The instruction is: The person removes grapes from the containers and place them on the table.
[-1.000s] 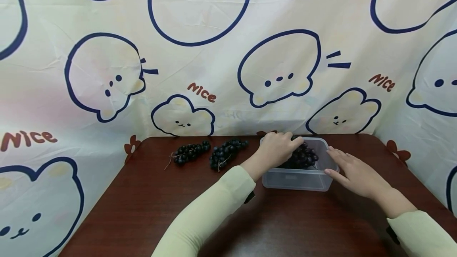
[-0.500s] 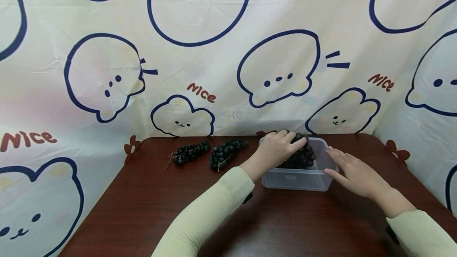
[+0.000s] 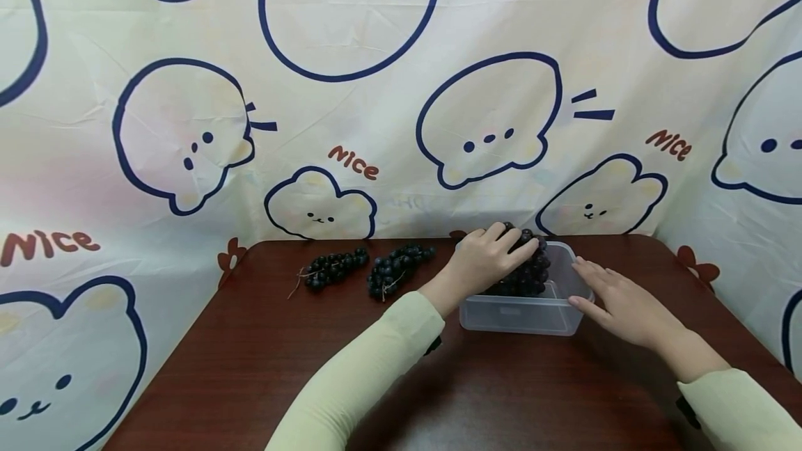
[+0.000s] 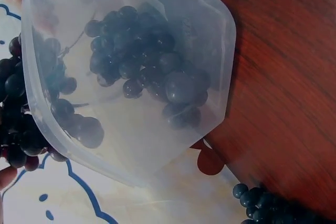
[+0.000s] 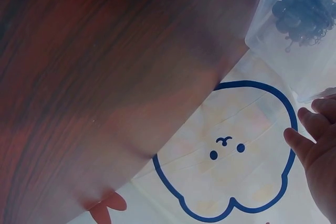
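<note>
My left hand [image 3: 489, 259] grips a bunch of dark grapes [image 3: 532, 259] from above, at the mouth of a clear plastic container [image 3: 520, 317]. In the left wrist view, this held bunch [image 4: 18, 108] shows past the rim, with fingertips at its edges. Through the cloudy wall, another bunch [image 4: 136, 51] lies inside the container. My right hand [image 3: 626, 308] has its fingers extended against the container's right side. In the right wrist view its fingertips [image 5: 294, 140] are near the container's rim.
Two more bunches of dark grapes, one farther left [image 3: 335, 268] and one nearer the container [image 3: 397, 270], lie on the brown table [image 3: 501, 395]. A printed cloth [image 3: 401, 117] hangs behind the table's back edge.
The grapes in my left hand have risen slightly and shifted left, so more of the bunch shows above the rim. My right hand and the container have stayed put.
</note>
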Available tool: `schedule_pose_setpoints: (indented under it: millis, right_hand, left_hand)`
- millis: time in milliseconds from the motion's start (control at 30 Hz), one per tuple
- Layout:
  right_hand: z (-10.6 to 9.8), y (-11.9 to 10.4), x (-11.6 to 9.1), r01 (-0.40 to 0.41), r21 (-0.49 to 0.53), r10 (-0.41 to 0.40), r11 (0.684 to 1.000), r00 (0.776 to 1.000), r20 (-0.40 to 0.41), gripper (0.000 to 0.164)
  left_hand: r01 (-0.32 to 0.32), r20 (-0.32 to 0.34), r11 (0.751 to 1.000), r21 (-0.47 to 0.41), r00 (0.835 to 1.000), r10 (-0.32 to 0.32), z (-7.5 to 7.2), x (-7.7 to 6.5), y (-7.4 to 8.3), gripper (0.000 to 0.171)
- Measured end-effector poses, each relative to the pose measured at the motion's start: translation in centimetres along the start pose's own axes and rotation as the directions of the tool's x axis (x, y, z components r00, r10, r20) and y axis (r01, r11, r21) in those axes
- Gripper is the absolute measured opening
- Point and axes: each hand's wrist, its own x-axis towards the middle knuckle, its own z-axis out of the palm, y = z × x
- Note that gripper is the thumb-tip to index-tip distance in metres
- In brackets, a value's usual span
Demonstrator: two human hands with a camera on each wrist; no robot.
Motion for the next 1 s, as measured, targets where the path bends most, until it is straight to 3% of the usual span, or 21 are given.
schedule_pose_setpoints:
  millis: [167, 667, 1000]
  right_hand:
    - [0.1, 0.0, 0.1, 0.0, 0.0, 0.0, 1.0, 1.0, -0.007, 0.072]
    - [0.0, -0.1, 0.0, -0.015, -0.003, 0.015, 1.0, 1.0, 0.01, 0.073]
    - [-0.2, -0.3, 0.0, -0.024, 0.003, 0.024, 1.0, 1.0, 0.014, 0.072]
  left_hand:
    - [-0.012, -0.053, 1.0, 0.013, 0.999, 0.013, 0.0, 0.0, -0.2, 0.036]
    - [-0.04, -0.064, 0.999, 0.033, 0.997, 0.042, -0.4, -0.1, -0.7, 0.031]
    - [-0.066, -0.12, 0.995, 0.07, 0.99, 0.074, -0.7, -0.3, -1.9, 0.028]
